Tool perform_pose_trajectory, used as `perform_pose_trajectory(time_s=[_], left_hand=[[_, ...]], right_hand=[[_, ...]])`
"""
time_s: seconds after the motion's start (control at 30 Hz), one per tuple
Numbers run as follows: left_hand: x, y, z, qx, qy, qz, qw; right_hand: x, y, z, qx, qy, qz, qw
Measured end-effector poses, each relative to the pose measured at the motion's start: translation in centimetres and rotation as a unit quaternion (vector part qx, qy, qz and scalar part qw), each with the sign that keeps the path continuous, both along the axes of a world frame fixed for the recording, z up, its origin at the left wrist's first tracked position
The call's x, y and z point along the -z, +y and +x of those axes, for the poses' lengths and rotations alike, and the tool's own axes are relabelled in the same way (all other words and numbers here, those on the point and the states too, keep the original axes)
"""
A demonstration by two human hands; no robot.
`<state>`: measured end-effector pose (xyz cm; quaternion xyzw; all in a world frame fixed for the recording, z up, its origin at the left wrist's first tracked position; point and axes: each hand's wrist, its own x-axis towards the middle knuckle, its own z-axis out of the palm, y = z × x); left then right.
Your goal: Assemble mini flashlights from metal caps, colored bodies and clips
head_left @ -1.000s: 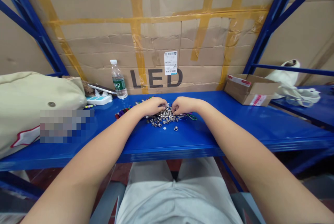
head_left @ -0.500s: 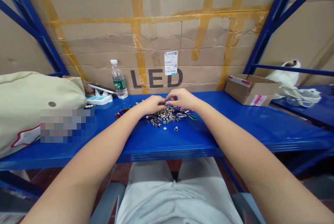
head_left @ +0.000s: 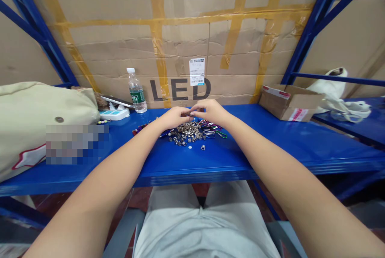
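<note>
A heap of small silver metal parts (head_left: 188, 133) lies on the blue shelf (head_left: 270, 145). Coloured carabiner clips (head_left: 212, 128) lie at its right, and a row of coloured pen-like pieces (head_left: 143, 127) at its left. My left hand (head_left: 173, 116) and my right hand (head_left: 209, 110) hover just above the far side of the heap. Their fingertips meet in a pinch around something small that I cannot make out.
A plastic water bottle (head_left: 136, 91), a phone (head_left: 116, 101) and a white power strip (head_left: 113, 114) stand at the back left. A beige bag (head_left: 39, 117) fills the left end. An open cardboard box (head_left: 287, 102) sits at the right, a white bag (head_left: 337, 91) beyond it. Taped LED cardboard (head_left: 180, 41) forms the back wall.
Both hands have lifted off the heap and come together, fingertips touching. The carabiner clips that my right hand covered now show.
</note>
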<state>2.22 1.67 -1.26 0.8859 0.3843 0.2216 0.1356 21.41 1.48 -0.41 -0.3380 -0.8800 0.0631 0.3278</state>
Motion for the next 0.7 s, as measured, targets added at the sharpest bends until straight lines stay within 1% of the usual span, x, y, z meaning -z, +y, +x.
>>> perform_pose_trajectory(time_s=[0.1,0.17,0.33,0.4,0.5,0.6,0.7], left_hand=[[0.1,0.3,0.0,-0.006,-0.039,0.004,0.999],[0.2,0.5,0.0,-0.012,-0.044,0.03,0.999],[0.2,0.9,-0.4,-0.01,0.001,0.173,0.985],[0.2,1.1,-0.6,0.004,0.01,0.203,0.979],[0.2,1.3,-0.9,0.011,0.009,0.218,0.976],[0.2,1.3,-1.0,-0.003,0.008,0.219,0.976],[0.3,1.3,-1.0,-0.026,0.008,0.208,0.978]], right_hand=[[0.1,0.3,0.1,-0.012,0.003,0.041,0.999],[0.2,0.5,0.1,-0.012,-0.007,0.065,0.998],[0.4,0.7,0.3,-0.014,-0.001,0.099,0.995],[0.4,0.6,0.4,-0.021,0.013,0.101,0.995],[0.2,0.3,0.5,-0.031,0.024,0.102,0.994],[0.1,0.0,0.4,-0.03,0.019,0.092,0.995],[0.1,0.0,0.5,-0.021,-0.004,0.046,0.999]])
